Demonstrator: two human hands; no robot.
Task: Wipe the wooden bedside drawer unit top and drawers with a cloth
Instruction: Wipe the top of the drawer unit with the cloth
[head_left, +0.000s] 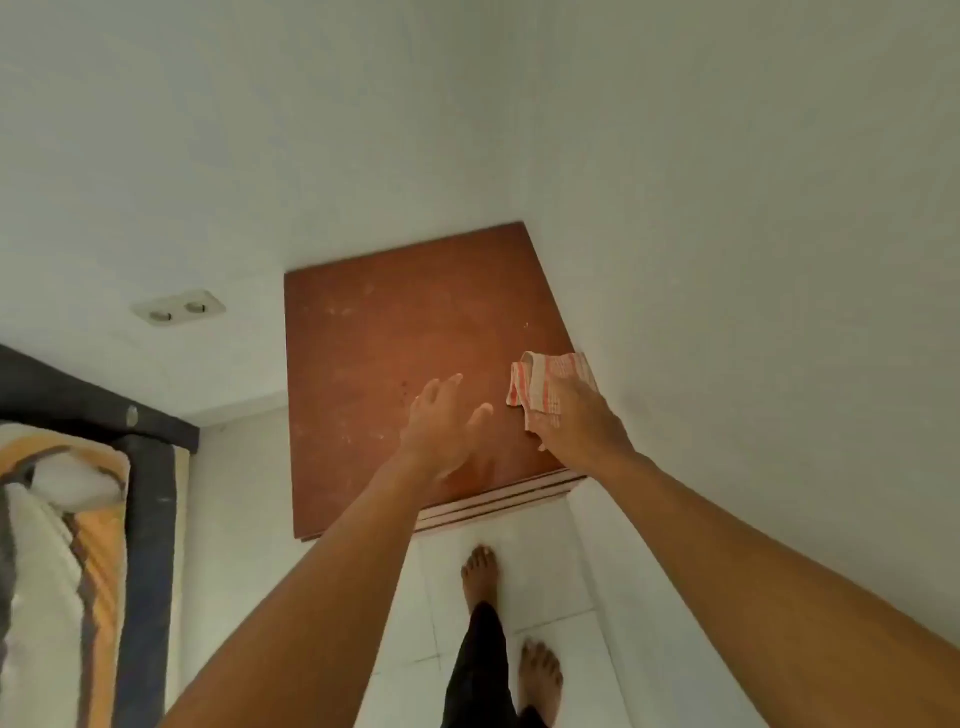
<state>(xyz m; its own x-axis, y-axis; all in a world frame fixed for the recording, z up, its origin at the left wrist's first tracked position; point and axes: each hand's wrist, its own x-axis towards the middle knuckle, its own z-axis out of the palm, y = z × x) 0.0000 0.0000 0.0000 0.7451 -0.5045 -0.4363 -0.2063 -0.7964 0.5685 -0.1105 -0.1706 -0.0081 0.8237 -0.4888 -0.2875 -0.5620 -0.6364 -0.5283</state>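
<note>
Drawer unit (395, 374): reddish-brown wood, flat squarish top, dusty pale specks, set in the wall corner; stepped front edges face the person. Cloth (545, 387): orange-and-cream striped, crumpled, on the top's right edge. Right hand (582, 421) presses it, fingers closed on the fabric. Left hand (441, 426) alongside, fingers spread.

no readable text, labels or signs

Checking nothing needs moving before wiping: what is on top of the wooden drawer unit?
On the drawer unit top only the striped cloth shows, pressed down by the right hand near the right edge. The left hand reaches over it, open. The wood under cloth and hands is hidden.
</note>
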